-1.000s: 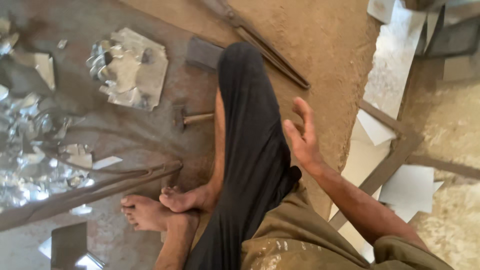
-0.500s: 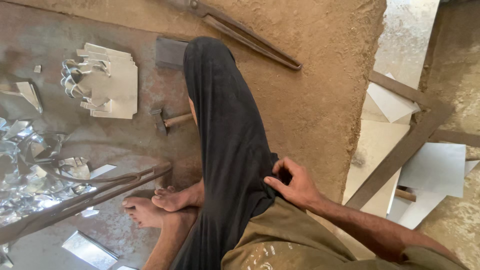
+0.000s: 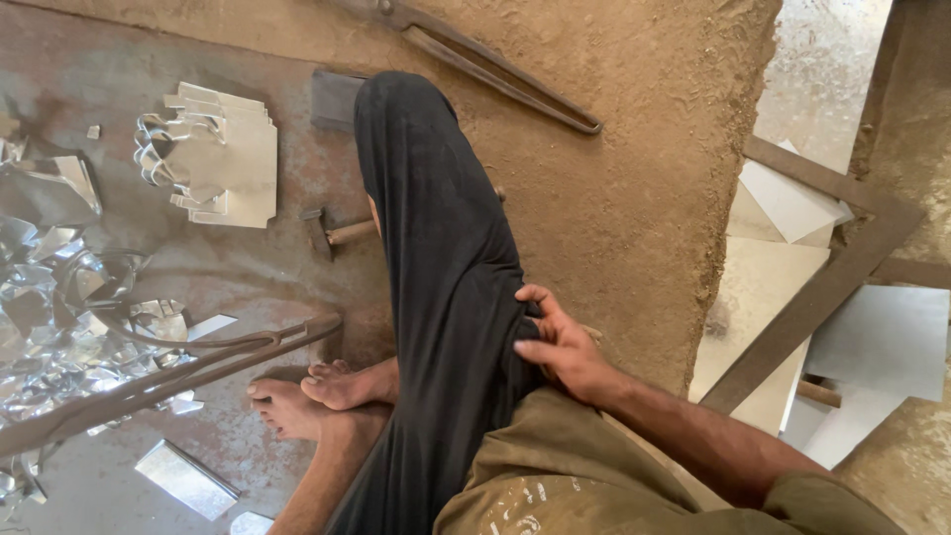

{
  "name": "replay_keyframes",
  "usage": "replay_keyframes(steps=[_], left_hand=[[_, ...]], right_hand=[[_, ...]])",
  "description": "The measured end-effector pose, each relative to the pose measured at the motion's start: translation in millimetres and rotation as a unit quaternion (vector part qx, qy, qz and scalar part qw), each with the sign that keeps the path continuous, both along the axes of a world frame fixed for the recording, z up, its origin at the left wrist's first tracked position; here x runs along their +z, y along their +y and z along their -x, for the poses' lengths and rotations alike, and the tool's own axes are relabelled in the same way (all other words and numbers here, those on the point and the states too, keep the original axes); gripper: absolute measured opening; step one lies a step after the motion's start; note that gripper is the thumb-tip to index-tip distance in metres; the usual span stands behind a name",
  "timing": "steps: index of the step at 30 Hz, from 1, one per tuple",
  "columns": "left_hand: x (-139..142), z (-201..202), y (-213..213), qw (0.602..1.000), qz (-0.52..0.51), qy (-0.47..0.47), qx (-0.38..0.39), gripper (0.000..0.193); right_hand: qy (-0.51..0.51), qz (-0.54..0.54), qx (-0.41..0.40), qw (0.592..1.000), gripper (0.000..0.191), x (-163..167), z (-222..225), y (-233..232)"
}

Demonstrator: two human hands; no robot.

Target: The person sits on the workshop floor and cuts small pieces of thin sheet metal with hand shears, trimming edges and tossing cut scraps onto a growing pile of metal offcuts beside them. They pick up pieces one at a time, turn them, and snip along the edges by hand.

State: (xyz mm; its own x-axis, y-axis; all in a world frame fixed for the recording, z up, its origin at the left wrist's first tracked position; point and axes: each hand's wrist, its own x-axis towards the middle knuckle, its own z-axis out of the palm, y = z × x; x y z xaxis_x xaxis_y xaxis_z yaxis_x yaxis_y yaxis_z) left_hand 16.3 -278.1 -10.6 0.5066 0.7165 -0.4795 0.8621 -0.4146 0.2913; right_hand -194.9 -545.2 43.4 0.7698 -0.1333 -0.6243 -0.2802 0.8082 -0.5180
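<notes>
- Right of centre, my right hand rests on the black trouser leg, fingers loosely together, pinching nothing.
- Left hand: out of view.
- I'd reach gently for the hammer, left of the knee, avoiding sharp metal scraps.

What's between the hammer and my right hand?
In the head view, the black-trousered leg lies between the hammer and the right hand, which rests on its far side.

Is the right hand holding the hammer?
No. The right hand rests on the black trouser leg, while the hammer lies apart on the floor.
</notes>
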Motion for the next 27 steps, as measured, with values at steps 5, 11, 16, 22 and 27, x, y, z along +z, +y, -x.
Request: replay_keyframes(steps=[5, 11, 16, 22, 27], left_hand=[[-20, 9, 20, 1.0, 0.024, 0.009, -0.011, 0.046], [31, -12, 16, 0.984, 0.024, 0.088, -0.151, 0.039], [186, -83, 30, 0.79, -0.015, 0.113, -0.603, 0.036], [108, -100, -7, 0.758, 0.413, -0.019, -0.504, 0.037], [37, -141, -39, 0.792, 0.424, 0.017, -0.439, 0.04]], right_hand=[[-0.021, 0.29, 0.059, 0.955, 0.049, -13, -6, 7], [0.035, 0.151, 0.043, 0.987, 0.057, 6, 9, -14], [0.054, -0.067, -0.095, 0.992, 0.023, -9, 31, -23], [0.041, 0.34, -0.032, 0.939, 0.018, -41, 37, -6], [0.004, 0.381, -0.04, 0.924, 0.022, -49, 32, 3]])
